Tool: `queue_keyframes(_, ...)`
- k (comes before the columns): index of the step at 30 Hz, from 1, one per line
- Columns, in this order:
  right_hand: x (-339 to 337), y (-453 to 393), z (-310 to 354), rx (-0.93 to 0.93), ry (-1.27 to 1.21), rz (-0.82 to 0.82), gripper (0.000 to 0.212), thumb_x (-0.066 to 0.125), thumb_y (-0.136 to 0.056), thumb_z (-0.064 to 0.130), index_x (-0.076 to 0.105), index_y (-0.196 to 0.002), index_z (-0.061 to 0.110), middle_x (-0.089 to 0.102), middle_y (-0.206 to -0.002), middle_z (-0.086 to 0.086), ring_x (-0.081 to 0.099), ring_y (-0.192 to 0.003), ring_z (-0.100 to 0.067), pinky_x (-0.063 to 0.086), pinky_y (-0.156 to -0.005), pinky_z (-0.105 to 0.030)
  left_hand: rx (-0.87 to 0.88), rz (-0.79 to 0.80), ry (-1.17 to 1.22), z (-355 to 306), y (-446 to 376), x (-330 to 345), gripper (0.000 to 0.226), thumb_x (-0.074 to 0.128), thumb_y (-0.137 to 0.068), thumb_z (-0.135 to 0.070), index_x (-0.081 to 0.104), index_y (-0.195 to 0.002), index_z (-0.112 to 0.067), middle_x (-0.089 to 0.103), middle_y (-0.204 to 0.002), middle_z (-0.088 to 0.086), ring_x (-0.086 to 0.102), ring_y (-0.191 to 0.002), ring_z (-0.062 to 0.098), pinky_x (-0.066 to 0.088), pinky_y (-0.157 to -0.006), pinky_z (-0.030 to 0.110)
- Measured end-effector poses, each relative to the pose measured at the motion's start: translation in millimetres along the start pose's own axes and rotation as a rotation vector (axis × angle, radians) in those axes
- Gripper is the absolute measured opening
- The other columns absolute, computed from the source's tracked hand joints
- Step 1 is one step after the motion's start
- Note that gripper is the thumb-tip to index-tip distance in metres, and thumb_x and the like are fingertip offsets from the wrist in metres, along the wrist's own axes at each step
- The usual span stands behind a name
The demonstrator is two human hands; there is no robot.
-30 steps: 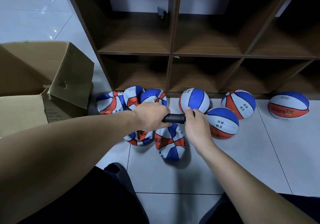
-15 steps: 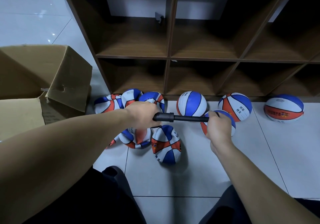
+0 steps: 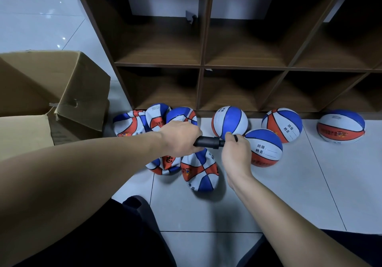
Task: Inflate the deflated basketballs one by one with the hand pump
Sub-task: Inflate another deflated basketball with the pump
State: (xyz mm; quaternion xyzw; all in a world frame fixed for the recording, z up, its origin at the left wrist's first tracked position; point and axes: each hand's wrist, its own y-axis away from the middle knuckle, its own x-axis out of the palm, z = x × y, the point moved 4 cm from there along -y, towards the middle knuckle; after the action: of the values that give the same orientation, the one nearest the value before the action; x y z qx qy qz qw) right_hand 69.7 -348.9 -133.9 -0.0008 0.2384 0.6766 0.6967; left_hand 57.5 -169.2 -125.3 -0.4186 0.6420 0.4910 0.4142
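Observation:
A black hand pump lies level between my hands above the floor. My left hand grips its barrel and my right hand grips the handle, pushed in close to the barrel. Two deflated red, white and blue basketballs lie crumpled on the tiles just below the pump. Several more flat ones are heaped at the shelf's foot on the left. Round inflated balls stand to the right. Where the pump's needle end sits is hidden by my left hand.
An open cardboard box stands at the left. A dark wooden cubby shelf fills the back, its compartments bare. My dark-trousered knees are at the bottom edge. White floor tiles stretch to the right.
My right hand pulled the pump handle out to the right, baring the thin rod, then pushed it back in against the barrel. My left hand stayed on the barrel.

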Motion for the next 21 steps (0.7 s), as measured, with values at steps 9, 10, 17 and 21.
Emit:
queue_keyframes(9,2.2,-4.1,3.7,-0.101,0.156,0.101,0.037,0.048,-0.110,0.029,0.049,-0.077,0.014,0.050,-0.072,-0.002,0.048,-0.067,-0.021,0.037,-0.059,-0.034,0.014,0.014,0.026,1.3,-5.4,2.8,0.027,0.061,-0.102,-0.051,0.064,-0.087,-0.029,0.065,-0.073,-0.005,0.063,-0.068,0.016,0.050,-0.059,0.035)
queue_keyframes(10,-0.3,-5.5,5.0,-0.110,0.157,0.093,0.038,0.049,-0.110,0.029,0.047,-0.075,0.014,0.048,-0.070,-0.002,0.046,-0.065,-0.021,0.037,-0.059,-0.035,0.014,0.005,0.034,1.5,-6.2,2.5,0.028,0.062,-0.101,-0.051,0.064,-0.085,-0.028,0.064,-0.072,-0.005,0.062,-0.066,0.015,0.046,-0.057,0.033)
queue_keyframes(17,-46.1,-38.8,-7.1,0.033,0.085,-0.077,0.035,0.056,-0.102,0.029,0.048,-0.070,0.015,0.046,-0.065,-0.003,0.042,-0.066,-0.026,0.036,-0.062,-0.039,-0.076,0.061,0.091,30.1,0.7,1.5,0.021,0.067,-0.098,-0.046,0.062,-0.084,-0.031,0.064,-0.073,-0.005,0.063,-0.070,0.016,0.052,-0.064,0.036)
queue_keyframes(21,-53.7,-49.0,-7.8,0.098,0.032,-0.098,0.028,0.057,-0.102,0.028,0.056,-0.077,0.016,0.048,-0.068,-0.004,0.044,-0.067,-0.024,0.038,-0.063,-0.038,-0.085,0.046,0.099,25.9,1.7,3.4,0.023,0.066,-0.101,-0.045,0.057,-0.082,-0.034,0.061,-0.074,-0.007,0.059,-0.069,0.012,0.042,-0.061,0.032)
